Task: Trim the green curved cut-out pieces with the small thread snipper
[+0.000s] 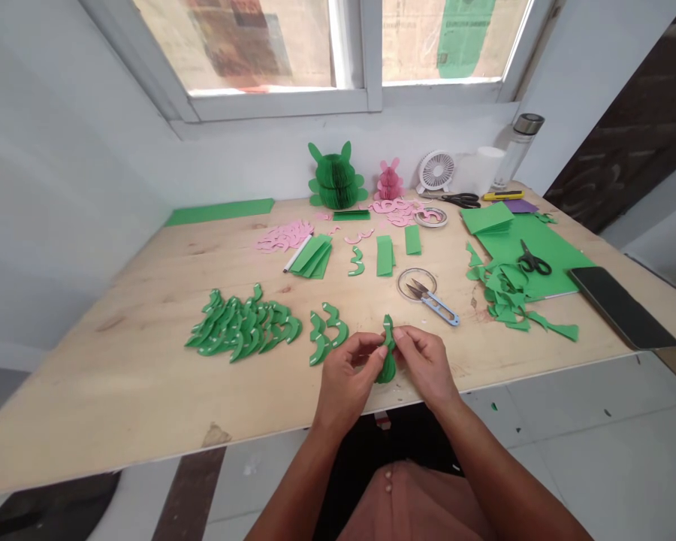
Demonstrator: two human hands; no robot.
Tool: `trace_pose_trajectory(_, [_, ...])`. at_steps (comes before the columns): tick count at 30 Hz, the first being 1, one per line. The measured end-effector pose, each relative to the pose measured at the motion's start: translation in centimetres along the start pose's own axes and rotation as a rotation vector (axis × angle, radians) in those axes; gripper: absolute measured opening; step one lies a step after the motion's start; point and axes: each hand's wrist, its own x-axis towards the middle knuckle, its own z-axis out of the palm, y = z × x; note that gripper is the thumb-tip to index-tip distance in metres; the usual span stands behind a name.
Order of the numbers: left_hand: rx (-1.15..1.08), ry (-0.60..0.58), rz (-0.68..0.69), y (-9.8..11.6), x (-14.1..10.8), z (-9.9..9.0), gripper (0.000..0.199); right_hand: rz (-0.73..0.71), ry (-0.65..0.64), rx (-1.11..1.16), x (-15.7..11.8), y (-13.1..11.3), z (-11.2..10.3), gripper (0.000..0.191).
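On the table [140, 376] lie snips [427, 296]; both hands [345, 376] [430, 366] pinch green paper [388, 369].

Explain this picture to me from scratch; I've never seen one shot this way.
No machine here: a camera worn on a person's head looks forward and down. The left hand and right hand are the wearer's own, bare, pinching a green piece between them.

On the table, a green pile lies to the left. Ahead are snips and pink cutouts; to the right, green scraps and a phone. Farther back stand a green figure and a fan.
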Motion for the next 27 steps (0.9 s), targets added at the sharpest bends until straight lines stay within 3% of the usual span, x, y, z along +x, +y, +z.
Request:
trace_pose_trajectory(5, [-0.129, 0.017, -0.076, 0.2, -0.1, -0.1, 0.020, 0.010, -0.008, 0.012, -0.1, 0.0, -0.1, 0.032])
trace_pose_trajectory(11, [-0.165, 0.060, -0.074, 0.1, -0.3, 0.0, 0.021, 0.017, -0.018, 0.016, -0.2, -0.2, -0.1, 0.031])
trace_pose_trajectory(21, [-0.111, 0.096, -0.022, -0.6, -0.5, 0.0, 0.024, 0.036, -0.037, 0.031, -0.2, -0.2, -0.2, 0.027])
trace_pose_trajectory(27, [-0.015, 0.045, 0.037, -0.7, -1.2, 0.0, 0.021, 0.095, -0.036, 0.062, -0.1, -0.3, -0.1, 0.021])
